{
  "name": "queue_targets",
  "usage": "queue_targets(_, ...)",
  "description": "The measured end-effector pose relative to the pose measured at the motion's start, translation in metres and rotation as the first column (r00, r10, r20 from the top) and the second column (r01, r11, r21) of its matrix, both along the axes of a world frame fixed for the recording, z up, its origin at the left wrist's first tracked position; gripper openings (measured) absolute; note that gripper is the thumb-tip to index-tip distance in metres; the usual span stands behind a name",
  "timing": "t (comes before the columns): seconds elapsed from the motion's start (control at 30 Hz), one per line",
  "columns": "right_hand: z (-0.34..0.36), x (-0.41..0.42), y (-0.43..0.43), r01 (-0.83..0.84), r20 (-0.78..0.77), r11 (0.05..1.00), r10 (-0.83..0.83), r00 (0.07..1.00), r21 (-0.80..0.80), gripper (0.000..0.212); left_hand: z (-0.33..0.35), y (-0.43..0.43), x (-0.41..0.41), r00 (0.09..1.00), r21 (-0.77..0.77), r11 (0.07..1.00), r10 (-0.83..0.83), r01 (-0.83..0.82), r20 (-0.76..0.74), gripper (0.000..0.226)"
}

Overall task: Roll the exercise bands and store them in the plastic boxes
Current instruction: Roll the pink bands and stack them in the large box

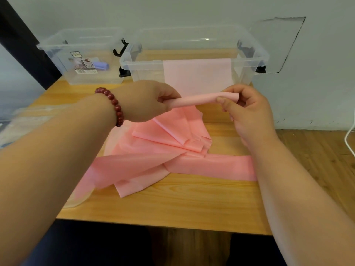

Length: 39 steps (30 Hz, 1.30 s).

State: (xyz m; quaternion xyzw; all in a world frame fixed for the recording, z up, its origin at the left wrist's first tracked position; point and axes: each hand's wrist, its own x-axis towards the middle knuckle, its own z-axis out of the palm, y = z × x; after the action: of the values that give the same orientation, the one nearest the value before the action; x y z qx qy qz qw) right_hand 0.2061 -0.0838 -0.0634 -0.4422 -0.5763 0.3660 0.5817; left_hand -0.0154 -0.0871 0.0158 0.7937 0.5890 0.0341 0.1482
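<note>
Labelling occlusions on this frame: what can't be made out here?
Head view:
1. Left end of the pink roll: hidden inside the left hand.
2. Print on the label in the small box: too small to read.
3. The pink heap on the table: overlapping folds hide whether it is one band or several.
4. The clear plastic at the left edge: blurred, partly covered by the left forearm, cut off by the frame.

A light wooden table (172,204) stands against a pale wall (192,10). Clear plastic wrapping (28,120) lies at its left edge. At right, a white cable (346,139) hangs above the darker wood floor (317,146).
</note>
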Motion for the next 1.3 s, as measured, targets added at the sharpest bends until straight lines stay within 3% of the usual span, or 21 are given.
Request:
queue_targets(0.23,-0.001,0.0,0.001,-0.003,0.006,1.0,0.003,1.0,0.001,0.019,0.001,0.002,-0.004,0.999,-0.05,0.999,-0.024,0.022,-0.043,0.036)
queue_targets(0.57,-0.003,0.0,0.003,-0.01,-0.057,1.0,0.01,0.998,-0.005,0.02,-0.017,0.007,-0.003,0.962,0.167,0.981,0.048,-0.096,0.268,0.021)
queue_targets(0.73,-0.003,-0.001,0.003,-0.048,-0.065,0.999,0.047,0.997,-0.013,0.026,-0.017,0.009,-0.006,0.933,0.12,0.983,0.088,-0.138,0.35,0.021)
queue_targets(0.9,-0.003,0.001,0.004,0.022,-0.016,1.0,-0.022,1.0,-0.019,0.018,-0.017,0.006,-0.004,0.948,0.171,0.975,0.083,-0.141,0.308,0.009)
queue_targets(1.03,-0.003,-0.001,0.004,0.029,-0.04,0.999,-0.03,0.999,-0.022,0.024,-0.018,0.003,-0.005,0.939,0.142,0.982,0.073,-0.127,0.337,0.015)
queue_targets(1.3,-0.001,0.001,0.003,0.056,-0.001,0.998,-0.056,0.998,-0.019,0.018,-0.028,-0.004,-0.013,0.82,0.112,0.98,0.074,-0.166,0.568,0.018)
